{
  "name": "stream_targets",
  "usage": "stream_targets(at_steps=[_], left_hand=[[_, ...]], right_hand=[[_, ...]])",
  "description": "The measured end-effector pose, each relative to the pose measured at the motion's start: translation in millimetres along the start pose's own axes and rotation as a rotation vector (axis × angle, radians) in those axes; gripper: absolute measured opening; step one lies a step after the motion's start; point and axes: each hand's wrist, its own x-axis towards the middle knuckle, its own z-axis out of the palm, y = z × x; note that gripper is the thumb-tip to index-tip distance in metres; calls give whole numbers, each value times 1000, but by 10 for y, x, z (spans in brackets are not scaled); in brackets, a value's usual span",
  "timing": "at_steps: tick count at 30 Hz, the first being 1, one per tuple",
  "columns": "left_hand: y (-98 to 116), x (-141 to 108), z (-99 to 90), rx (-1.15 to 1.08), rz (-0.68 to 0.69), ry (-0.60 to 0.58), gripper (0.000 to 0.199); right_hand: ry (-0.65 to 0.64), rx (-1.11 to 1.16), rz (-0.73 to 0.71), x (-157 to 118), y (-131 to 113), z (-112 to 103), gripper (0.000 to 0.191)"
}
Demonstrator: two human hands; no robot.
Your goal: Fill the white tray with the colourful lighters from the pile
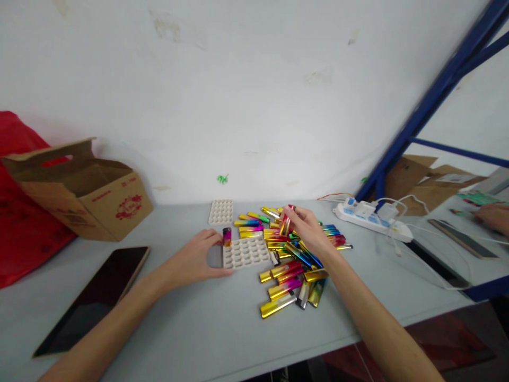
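Observation:
My left hand (196, 258) spans the left end of a white tray with rows of round holes (247, 252), thumb at its front corner and fingers at its back corner. A purple and gold lighter (226, 237) stands upright in the tray's back left corner, beside those fingertips. Over the pile, my right hand (305, 225) pinches a red and gold lighter (285, 224), held tilted. Below and around it lie many shiny metallic lighters (283, 288) in gold, blue, red, green and purple, heaped loosely right of the tray.
A second white holed tray (220, 211) lies near the wall. To the left are a dark tablet (93, 300), an open cardboard box (85, 196) and a red bag (19, 212). A power strip (371, 219) with cables sits right; another person's hand (493, 216) shows beyond.

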Motion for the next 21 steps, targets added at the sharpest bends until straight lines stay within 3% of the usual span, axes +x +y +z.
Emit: stream_targets(at_steps=[3,8,15,21], left_hand=[[13,15,151,0,13,45,64],[41,-1,176,-6,45,64,61],[80,-12,189,-7,57,46,61],[91,-13,198,3,60,55,59]], right_hand=[[-97,201,84,-78,-39,183,63],[-219,286,221,-156,-80,406,65],[-156,229,298,-178,-49,616,74],[-47,169,391,-196,71,693,60]])
